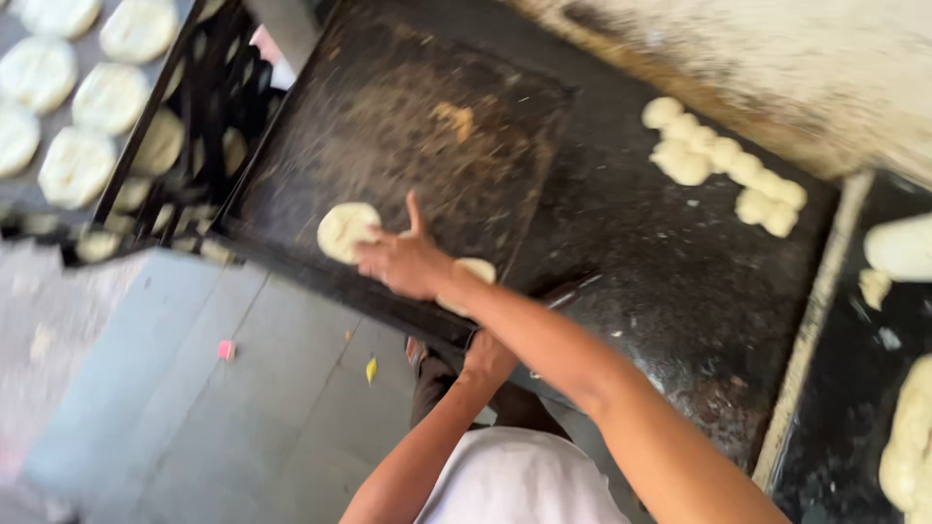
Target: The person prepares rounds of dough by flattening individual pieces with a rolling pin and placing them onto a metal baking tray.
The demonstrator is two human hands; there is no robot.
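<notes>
The black tabletop fills most of the view, dusted with flour so dough will not stick. On it, under the right hand, lies a dark tray, worn and greasy, nearly bare, with room for more pieces. Left of the hands and beyond the tray's edge, a rack carries a tray of flattened discs set in rows, spaced so they do not touch. Far right of the hands, a cluster of dough balls sits together on the tabletop, likely kept within reach. The right hand is over the tray's near edge, fingers spread and thumb up, its grip open and pressing nothing that shows; a flat disc lies on the tray touching its fingertips, and a second disc peeks out just beneath the wrist. The left hand is lower, at the tabletop's near edge, seemingly bracing there; whether its grip is closed cannot be told.
</notes>
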